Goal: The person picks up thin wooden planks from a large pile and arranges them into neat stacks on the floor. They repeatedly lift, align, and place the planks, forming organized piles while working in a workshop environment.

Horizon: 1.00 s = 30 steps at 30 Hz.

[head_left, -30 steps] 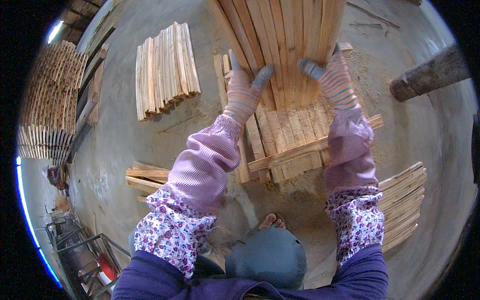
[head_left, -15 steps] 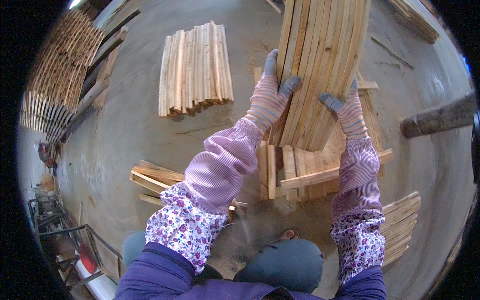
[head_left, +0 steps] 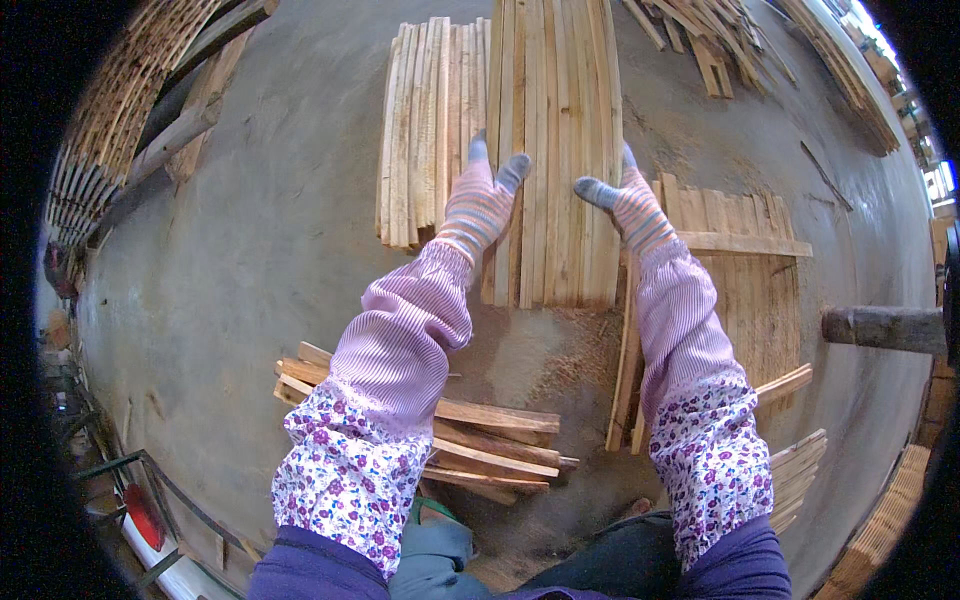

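Stick bundle (head_left: 555, 200) was at far middle, caught between gloved palms. Left hand (head_left: 482, 200) had hold of its left side, right hand (head_left: 632, 205) its right side, both part open around edges, thumbs (head_left: 513, 173) on top. Could not tell if bundle touched floor (head_left: 250, 250). Pale stick stack (head_left: 415, 130) lay just left. Flat boards (head_left: 750, 310) lay right, bar (head_left: 745, 243) across them. Loose sticks (head_left: 495, 447) lay near, by left sleeve (head_left: 355, 460). Round post (head_left: 885, 330) was at right.

The left hand (head_left: 482, 197) and right hand (head_left: 636, 205) — both in striped gloves (head_left: 655, 228) — grip 1 bundle of wooden strips (head_left: 556, 140) from opposite sides (thumbs (head_left: 513, 172) on top). Another stack (head_left: 425, 130) shows just left; loose sticks (head_left: 495, 450) lie on the floor (head_left: 230, 270).
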Available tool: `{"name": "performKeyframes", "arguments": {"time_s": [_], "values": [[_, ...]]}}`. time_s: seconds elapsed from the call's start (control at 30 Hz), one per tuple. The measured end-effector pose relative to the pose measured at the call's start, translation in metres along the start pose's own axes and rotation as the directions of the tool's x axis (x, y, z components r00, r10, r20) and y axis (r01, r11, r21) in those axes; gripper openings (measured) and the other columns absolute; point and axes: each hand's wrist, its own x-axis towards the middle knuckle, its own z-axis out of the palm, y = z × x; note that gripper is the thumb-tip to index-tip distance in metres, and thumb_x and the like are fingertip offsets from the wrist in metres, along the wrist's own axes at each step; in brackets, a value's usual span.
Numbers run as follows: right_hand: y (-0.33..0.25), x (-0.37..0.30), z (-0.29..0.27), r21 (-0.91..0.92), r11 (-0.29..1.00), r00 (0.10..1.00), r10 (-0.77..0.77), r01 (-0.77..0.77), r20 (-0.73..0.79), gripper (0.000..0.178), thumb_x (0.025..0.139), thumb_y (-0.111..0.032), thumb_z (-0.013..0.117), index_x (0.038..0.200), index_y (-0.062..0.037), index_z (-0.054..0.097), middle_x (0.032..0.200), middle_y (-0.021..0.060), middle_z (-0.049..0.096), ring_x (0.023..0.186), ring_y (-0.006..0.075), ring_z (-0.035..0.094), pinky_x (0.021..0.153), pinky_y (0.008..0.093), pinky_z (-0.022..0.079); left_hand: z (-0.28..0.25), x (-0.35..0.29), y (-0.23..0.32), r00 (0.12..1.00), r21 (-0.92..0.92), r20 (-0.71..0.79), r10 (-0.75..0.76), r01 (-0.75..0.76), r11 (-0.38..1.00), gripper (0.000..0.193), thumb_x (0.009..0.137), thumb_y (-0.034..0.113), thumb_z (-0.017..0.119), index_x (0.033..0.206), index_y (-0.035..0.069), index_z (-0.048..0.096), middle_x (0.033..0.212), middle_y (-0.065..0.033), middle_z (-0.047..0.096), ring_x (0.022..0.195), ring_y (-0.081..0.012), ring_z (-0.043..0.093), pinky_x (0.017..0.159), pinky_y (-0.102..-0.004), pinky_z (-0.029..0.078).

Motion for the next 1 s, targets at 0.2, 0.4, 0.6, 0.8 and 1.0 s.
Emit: {"name": "performKeyframes", "arguments": {"time_s": [0.2,0.4,0.6,0.8,1.0], "values": [[0.005,0.092,0.026,-0.303,0.925,0.973,0.227,-0.229,-0.043,0.103,0.076,-0.038,0.087,0.155,-0.0051,0.029,0.141,0.0195,0.054,0.135,0.0282,0.048,0.112,0.039,0.04,-0.05,0.089,-0.018,0.974,0.574,-0.04,-0.223,0.205,0.793,0.087,0.092,0.076,0.038,0.159,0.023,0.023,0.164,-0.0215,0.017,0.151,-0.0408,0.02,0.12,-0.0543,0.026],[0.064,0.116,0.054,-0.74,0.432,0.841,0.418,-0.516,-0.342,0.113,0.075,-0.067,0.075,0.159,-0.0127,0.022,0.159,0.0215,0.032,0.148,0.0382,0.028,0.122,0.0467,0.027,-0.057,0.1,-0.072,0.925,0.591,-0.07,-0.375,0.341,0.731,0.093,0.082,0.086,0.042,0.159,0.041,0.015,0.167,-0.0142,-0.009,0.152,-0.0451,0.008,0.117,-0.0675,0.019],[0.057,0.113,0.053,-0.77,0.386,0.851,0.361,-0.508,-0.38,0.105,0.083,-0.081,0.052,0.159,-0.0155,0.022,0.161,0.0178,0.029,0.149,0.0376,0.027,0.122,0.0469,0.025,-0.055,0.091,-0.069,0.946,0.614,-0.084,-0.314,0.297,0.731,0.104,0.075,0.089,0.05,0.159,0.039,0.015,0.167,-0.0179,-0.003,0.151,-0.0461,0.013,0.118,-0.063,0.022],[0.074,0.094,0.031,-0.514,0.71,0.874,0.346,-0.482,-0.341,0.102,0.086,-0.079,0.048,0.158,-0.0095,0.025,0.16,0.0192,0.032,0.148,0.0363,0.029,0.121,0.0424,0.027,-0.044,0.103,-0.074,0.955,0.633,-0.09,-0.283,0.274,0.724,0.111,0.07,0.093,0.051,0.16,0.037,0.016,0.167,-0.0199,-0.003,0.149,-0.0511,0.012,0.119,-0.0614,0.021],[0.105,0.073,0.034,-0.422,0.806,0.909,0.343,-0.414,-0.237,0.089,0.092,-0.067,0.054,0.151,-0.002,0.038,0.15,0.0224,0.046,0.141,0.0379,0.042,0.115,0.0413,0.034,-0.034,0.142,-0.145,0.951,0.541,-0.157,-0.265,0.308,0.783,0.101,0.083,0.085,0.045,0.16,0.026,0.019,0.165,-0.025,0.009,0.151,-0.0453,0.012,0.122,-0.054,0.02]]}}
